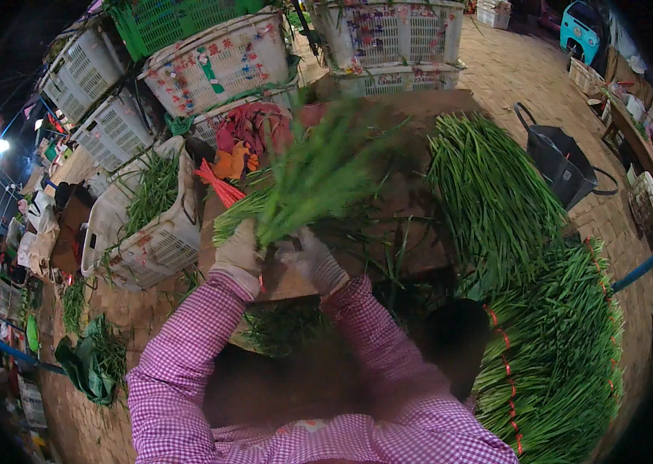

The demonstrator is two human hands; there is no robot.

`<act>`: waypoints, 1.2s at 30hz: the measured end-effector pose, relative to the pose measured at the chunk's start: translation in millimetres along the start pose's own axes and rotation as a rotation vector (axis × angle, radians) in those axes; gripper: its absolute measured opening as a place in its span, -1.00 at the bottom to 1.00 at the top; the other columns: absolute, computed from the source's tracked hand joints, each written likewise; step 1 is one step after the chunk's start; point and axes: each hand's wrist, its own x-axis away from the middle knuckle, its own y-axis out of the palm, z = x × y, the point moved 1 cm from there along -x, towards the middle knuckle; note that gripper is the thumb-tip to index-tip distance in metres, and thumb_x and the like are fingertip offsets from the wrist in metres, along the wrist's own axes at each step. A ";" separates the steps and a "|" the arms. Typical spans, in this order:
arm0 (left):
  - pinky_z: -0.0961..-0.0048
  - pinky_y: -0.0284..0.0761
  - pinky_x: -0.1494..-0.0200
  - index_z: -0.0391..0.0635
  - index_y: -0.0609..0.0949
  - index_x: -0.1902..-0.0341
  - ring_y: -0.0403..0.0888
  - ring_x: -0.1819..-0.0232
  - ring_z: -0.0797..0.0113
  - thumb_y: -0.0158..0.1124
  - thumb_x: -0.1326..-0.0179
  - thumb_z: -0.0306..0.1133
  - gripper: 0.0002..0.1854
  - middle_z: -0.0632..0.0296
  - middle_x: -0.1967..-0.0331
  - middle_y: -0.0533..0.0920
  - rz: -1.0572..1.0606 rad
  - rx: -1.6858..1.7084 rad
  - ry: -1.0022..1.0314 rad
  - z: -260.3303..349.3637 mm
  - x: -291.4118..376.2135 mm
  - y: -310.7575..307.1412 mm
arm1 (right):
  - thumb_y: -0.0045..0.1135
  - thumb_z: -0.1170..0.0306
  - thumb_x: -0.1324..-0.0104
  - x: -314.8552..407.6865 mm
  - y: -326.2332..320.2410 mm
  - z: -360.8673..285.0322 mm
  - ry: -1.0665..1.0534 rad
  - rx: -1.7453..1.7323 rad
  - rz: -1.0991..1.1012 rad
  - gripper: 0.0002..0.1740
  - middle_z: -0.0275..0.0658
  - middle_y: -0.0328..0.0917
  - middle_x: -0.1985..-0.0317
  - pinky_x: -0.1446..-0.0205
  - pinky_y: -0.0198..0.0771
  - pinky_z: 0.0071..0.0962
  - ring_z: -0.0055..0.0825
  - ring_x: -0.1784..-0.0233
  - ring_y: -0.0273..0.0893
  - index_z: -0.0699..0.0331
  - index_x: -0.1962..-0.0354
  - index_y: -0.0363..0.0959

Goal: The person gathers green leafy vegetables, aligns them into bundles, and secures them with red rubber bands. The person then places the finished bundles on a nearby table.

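Observation:
My left hand (239,255), in a pale knit work glove, grips a bunch of long green leaf stalks (326,180), likely chives. Motion blurs its leafy end, which points away over the brown table (419,249). More pale-based stalks (231,223) lie at the left hand's upper side; whether they belong to the same bunch is unclear. My right hand (315,261), also gloved, is close to the lower end of the bunch with its fingers bent. Blur hides whether it touches the stalks. A bundle of red ties (219,182) rests just beyond the left hand.
A large heap of loose stalks (489,191) covers the table's right side. Below it are stacked bunches with red ties (547,348). A white plastic crate (141,249) holding greens stands left. Crates (222,64) are piled behind, and a black bag (564,162) is on the right.

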 end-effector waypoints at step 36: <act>0.44 0.55 0.54 -0.18 0.54 -0.13 0.53 0.62 0.40 0.39 -0.14 -0.29 -0.51 0.13 0.36 0.68 -0.702 1.489 -0.472 32.3 18.2 13.2 | 0.23 0.30 -0.20 -10.9 -64.1 -36.7 0.186 0.604 -0.589 -0.57 -0.16 0.57 0.03 0.03 0.51 -0.26 -0.16 0.05 0.60 0.10 -0.06 0.50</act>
